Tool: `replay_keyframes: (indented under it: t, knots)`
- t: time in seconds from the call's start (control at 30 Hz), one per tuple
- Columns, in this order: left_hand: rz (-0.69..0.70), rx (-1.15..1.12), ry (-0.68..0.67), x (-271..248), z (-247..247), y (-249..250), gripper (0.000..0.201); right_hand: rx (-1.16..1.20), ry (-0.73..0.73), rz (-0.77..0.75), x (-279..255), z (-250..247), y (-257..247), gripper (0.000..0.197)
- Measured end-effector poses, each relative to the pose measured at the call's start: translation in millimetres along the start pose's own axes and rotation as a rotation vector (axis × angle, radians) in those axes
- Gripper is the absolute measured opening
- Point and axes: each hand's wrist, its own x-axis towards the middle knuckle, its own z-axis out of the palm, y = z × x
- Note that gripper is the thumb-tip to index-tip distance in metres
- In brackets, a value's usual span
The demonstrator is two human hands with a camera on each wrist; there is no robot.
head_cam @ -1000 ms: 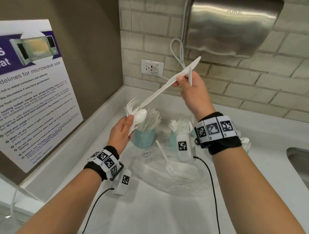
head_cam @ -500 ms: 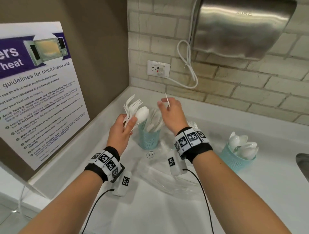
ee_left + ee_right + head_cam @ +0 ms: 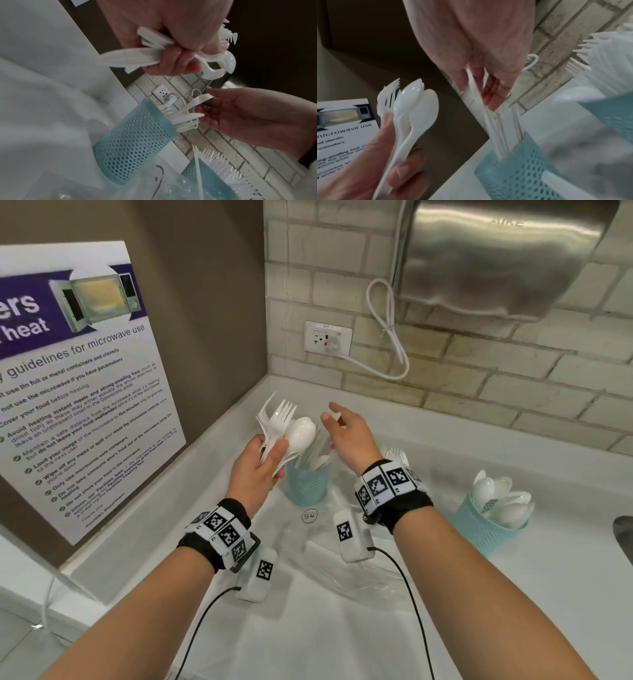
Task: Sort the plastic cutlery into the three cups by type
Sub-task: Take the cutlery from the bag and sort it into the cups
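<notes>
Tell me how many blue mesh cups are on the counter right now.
3. The knife cup stands between the hands, the spoon cup sits far right near the sink, and the fork cup is mostly hidden behind the right wrist in the head view.

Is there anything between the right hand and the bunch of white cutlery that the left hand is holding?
Nothing visible. The right hand is open just above the teal mesh cup of white plastic knives, beside the bunch of white plastic forks and spoons gripped by the left hand. Only a small open gap separates them.
</notes>
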Motion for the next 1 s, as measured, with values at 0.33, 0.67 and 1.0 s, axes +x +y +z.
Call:
replay_keyframes:
  t: [0.33,0.67,1.0]
  knots:
    - [-0.003,0.018,-0.031,-0.6,10.7,3.6,0.022,0.107,-0.075,-0.073,-34.2,-2.3,-32.6,0.022]
    - [-0.033,0.072,-0.001,-6.8,17.9,8.2,0.017,-0.107,-0.076,-0.015,-30.1,-2.3,-22.4,0.017]
    - [-0.062,0.061,0.029,-1.3,11.0,4.5,0.013,0.288,0.286,-0.162,-19.7,-19.7,-41.7,0.009]
